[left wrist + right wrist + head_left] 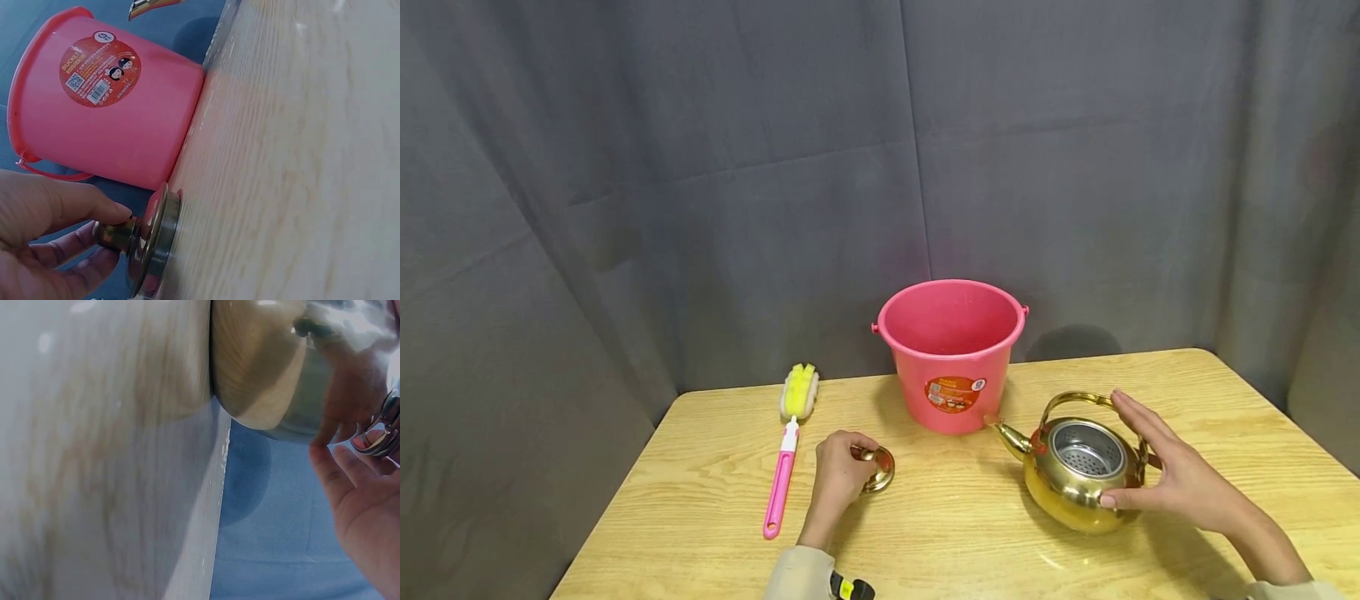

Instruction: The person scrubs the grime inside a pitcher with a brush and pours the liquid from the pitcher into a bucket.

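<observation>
Lid [882,475] rests flat on the table [700,517], its round knob pinched between the thumb and fingers of my left hand [841,468], which reaches down over it from the near side, knuckles up. Well to the right of it stands the gold kettle [1075,500], uncovered, a perforated strainer [1087,450] in its mouth and its spout turned toward the bucket. My right hand [1183,479] comes in from the right, spread rather than closed: thumb against the kettle's side, longer fingers stretched up beside the arched handle [1075,397]. The pink bucket [917,379] sits beyond, between my two hands; the brush [786,467] lies left of the lid, yellow head pointing away from me. Grey curtain [775,183] hangs behind.
</observation>
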Demonstrator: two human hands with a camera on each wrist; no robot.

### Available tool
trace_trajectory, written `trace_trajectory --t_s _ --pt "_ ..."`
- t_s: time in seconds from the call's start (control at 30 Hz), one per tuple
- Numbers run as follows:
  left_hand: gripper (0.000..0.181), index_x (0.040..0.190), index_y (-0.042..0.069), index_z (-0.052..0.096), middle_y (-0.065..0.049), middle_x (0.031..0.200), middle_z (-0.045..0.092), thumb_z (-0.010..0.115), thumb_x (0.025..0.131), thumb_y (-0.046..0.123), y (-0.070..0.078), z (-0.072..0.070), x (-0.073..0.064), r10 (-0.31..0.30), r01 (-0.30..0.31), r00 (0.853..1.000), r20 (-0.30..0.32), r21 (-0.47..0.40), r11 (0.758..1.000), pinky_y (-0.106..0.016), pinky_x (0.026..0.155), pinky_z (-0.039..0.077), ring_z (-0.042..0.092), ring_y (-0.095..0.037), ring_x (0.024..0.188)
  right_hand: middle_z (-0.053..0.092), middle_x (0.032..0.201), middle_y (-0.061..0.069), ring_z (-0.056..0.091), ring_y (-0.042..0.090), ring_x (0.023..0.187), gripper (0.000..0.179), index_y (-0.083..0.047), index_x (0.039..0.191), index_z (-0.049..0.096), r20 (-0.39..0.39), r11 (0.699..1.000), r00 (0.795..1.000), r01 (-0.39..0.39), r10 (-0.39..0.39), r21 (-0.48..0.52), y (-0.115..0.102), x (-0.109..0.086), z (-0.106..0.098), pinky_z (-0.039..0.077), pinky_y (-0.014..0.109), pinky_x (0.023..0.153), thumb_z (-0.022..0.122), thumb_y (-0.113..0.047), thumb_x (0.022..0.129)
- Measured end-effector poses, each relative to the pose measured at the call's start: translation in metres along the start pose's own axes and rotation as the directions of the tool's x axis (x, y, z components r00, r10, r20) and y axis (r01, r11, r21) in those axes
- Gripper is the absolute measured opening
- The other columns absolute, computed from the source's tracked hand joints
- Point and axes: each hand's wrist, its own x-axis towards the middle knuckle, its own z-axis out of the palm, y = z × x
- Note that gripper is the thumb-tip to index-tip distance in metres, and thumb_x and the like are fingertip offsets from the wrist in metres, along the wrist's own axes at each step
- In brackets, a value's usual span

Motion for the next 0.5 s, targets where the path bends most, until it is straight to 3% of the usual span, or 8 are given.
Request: trace_trajectory --t_s 0.23,0.33,0.37,0.5 --pt "0.019 0.079 0.002 0.073 -0.008 0.077 0.065 0.075 0.065 -0.012 -0.001 -0.002 0.000 -0.007 0.007 1.000 0.007 -0.006 1.000 -0.027 0.052 0.049 0.056 -0.015 0.066 0.015 0.159 -0.001 0.020 -0.004 0.132 0.119 -0.023 0.156 0.014 0.005 1.000 1.000 0.001 -0.001 -0.008 0.000 0.000 0.000 0.043 0.059 0.087 0.090 -0.018 0.066" --pt "0.020 0.080 0.001 0.073 -0.008 0.076 0.065 0.076 0.065 -0.010 0.000 -0.007 0.001 -0.024 0.024 1.000 0.015 -0.022 0.999 -0.028 0.052 0.049 0.056 -0.016 0.066 0.014 0.159 -0.001 0.020 0.000 0.134 0.119 -0.024 0.156 0.013 0.009 1.000 1.000 -0.005 0.006 -0.004 0.000 0.000 0.000 0.042 0.060 0.087 0.090 -0.017 0.066" --pt "0.019 0.081 0.001 0.073 -0.008 0.077 0.066 0.077 0.065 -0.008 0.001 -0.008 0.002 -0.029 0.030 0.999 0.015 -0.021 0.999 -0.028 0.053 0.049 0.056 -0.016 0.068 0.013 0.159 0.000 0.021 0.005 0.136 0.119 -0.024 0.156 0.012 0.012 1.000 1.000 -0.007 0.007 0.006 0.000 0.000 0.001 0.040 0.066 0.085 0.090 -0.017 0.067" --pt "0.019 0.085 0.003 0.074 -0.008 0.085 0.068 0.081 0.068 0.000 0.006 -0.013 0.002 -0.034 0.034 0.999 -0.010 -0.017 0.999 -0.034 0.063 0.050 0.059 -0.023 0.079 0.012 0.160 0.000 0.020 0.010 0.137 0.118 -0.025 0.156 0.012 0.017 1.000 1.000 -0.013 0.013 0.018 0.000 0.000 0.000 0.038 0.071 0.084 0.089 -0.017 0.067"
